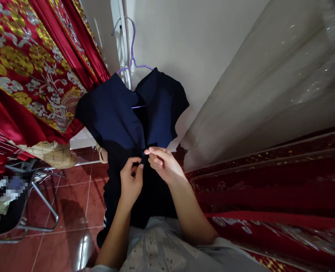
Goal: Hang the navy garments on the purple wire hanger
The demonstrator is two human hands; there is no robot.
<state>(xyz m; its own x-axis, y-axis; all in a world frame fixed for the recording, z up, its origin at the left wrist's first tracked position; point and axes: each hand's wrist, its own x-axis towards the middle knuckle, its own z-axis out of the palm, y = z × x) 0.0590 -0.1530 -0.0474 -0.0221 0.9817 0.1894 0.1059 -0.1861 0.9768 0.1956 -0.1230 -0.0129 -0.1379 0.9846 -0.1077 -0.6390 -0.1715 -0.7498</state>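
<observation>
A dark navy jacket (119, 113) hangs in front of me on a purple hanger (133, 45), its collar spread and its front open at the top. My left hand (131, 177) pinches the front edge of the jacket between thumb and fingers, near the middle of the opening. Just to the right and slightly higher, my right hand (163, 160) has thumb and forefinger closed together at the same edge. Whether a button or only cloth lies in the right fingertips is too small to make out.
Red cloth with gold and silver embroidery (37, 64) hangs at the left. Below it, a metal-framed chair (45, 204) holds several items on the red tiled floor (71, 204). Plastic-covered garments (269, 94) and dark red fabric (269, 189) fill the right side.
</observation>
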